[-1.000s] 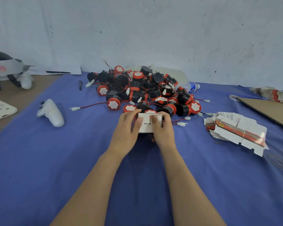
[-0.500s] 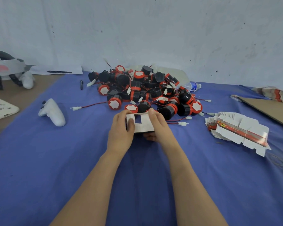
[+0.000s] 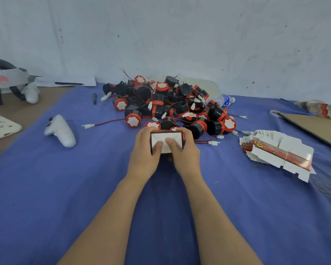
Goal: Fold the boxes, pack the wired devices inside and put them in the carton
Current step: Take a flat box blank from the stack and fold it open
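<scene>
1. Left grip (image 3: pixel 144 156) and right grip (image 3: pixel 186 155) clasp the small box (image 3: pixel 167 139), thumbs pressing its white flaps shut.
2. Box held mid worktop (image 3: pixel 75 188), just before the wired devices (image 3: pixel 172 106), handy for loading.
3. Flat box blanks (image 3: pixel 275 150) wait near the right edge.

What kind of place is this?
Probably a small packing workshop: a heap of wired devices, a stack of flat boxes, and one box being folded on the blue table.

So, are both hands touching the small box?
Touching. The head view shows the left hand and the right hand curled round the small box, with both thumbs pressing on its white flap.
</scene>
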### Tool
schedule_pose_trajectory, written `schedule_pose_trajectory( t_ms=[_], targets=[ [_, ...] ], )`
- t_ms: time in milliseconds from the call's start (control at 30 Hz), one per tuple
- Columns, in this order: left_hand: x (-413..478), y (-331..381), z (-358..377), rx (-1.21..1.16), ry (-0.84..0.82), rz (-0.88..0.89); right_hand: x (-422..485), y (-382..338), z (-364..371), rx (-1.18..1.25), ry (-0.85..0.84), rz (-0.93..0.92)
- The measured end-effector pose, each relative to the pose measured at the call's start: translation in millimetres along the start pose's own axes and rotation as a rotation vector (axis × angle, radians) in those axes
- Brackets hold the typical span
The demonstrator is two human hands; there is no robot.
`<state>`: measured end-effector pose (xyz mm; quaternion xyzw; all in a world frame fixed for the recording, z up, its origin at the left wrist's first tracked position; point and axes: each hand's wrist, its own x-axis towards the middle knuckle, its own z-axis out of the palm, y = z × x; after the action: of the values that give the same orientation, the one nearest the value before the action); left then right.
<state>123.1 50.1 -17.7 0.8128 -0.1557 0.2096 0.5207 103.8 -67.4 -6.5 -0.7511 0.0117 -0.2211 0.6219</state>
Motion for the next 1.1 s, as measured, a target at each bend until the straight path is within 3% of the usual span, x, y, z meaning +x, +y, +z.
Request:
schedule_pose_trajectory(
  t_ms=[267, 467, 667, 833, 900, 967, 1033, 1100],
  targets=[
    [-2.5, 6.8, -1.6, 0.086, 0.115, 0.077, -3.4, -4.6, 1.0, -0.057, 0.023, -0.076],
    [-1.7, 31.2, -7.7, -0.096, 0.240, 0.201, -2.1, -32.5, 2.9, 0.347, 0.023, -0.157],
    [8.1, 25.6, -9.6, -0.568, 0.119, -0.304, -3.0, -25.1, 4.3, 0.321, -0.093, -0.121],
    [5.8, 18.3, -7.2, -0.765, -0.007, -0.404, 0.2, -15.1, 6.9, 0.121, -0.023, 0.015],
    [5.6, 14.4, -5.4, -0.686, -0.005, -0.386, -0.4, -13.5, 6.8, -0.020, 0.058, -0.002],
    [4.4, 15.7, -5.7, -0.525, -0.018, -0.305, -1.6, -14.0, 3.1, -0.234, 0.132, -0.157],
    [4.3, 17.0, -5.6, -0.471, -0.010, -0.254, -1.5, -14.1, 0.9, -0.315, 0.090, -0.250],
    [6.1, 17.0, -6.8, -0.501, 0.054, -0.240, -2.4, -16.0, 1.3, -0.276, -0.078, -0.203]
  ],
)
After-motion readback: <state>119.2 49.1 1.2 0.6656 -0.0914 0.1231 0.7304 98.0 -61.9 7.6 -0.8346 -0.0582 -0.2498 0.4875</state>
